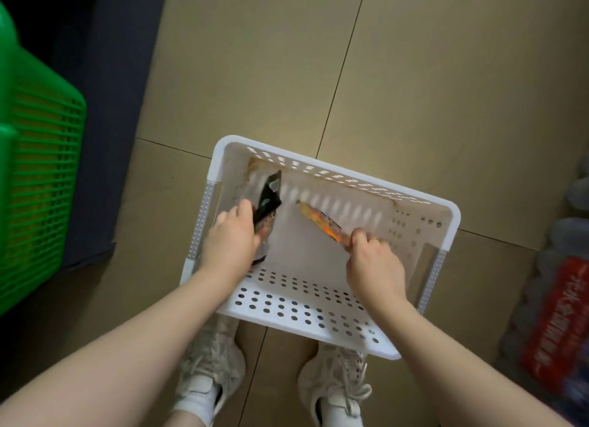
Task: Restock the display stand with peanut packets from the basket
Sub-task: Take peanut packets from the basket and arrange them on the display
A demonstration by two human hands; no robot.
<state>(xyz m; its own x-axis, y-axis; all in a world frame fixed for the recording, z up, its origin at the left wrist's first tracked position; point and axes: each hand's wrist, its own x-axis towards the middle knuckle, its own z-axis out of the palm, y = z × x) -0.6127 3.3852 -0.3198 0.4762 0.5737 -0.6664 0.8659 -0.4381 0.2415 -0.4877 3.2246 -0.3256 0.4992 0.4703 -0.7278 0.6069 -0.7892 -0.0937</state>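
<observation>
looking straight down at a floor (430,76) of large tan tiles, thin dark grout lines crossing it at a slant. the light is soft and even, a little brighter on the tiles at the middle. along the left runs a dark navy strip (105,108), darker still toward the upper left corner. a bright green slatted plastic crate (38,171) stands at the far left edge, blurred. down the right edge, a shrink-wrapped pack of bottles (554,315) with a red label, white lettering too blurred to read.
</observation>
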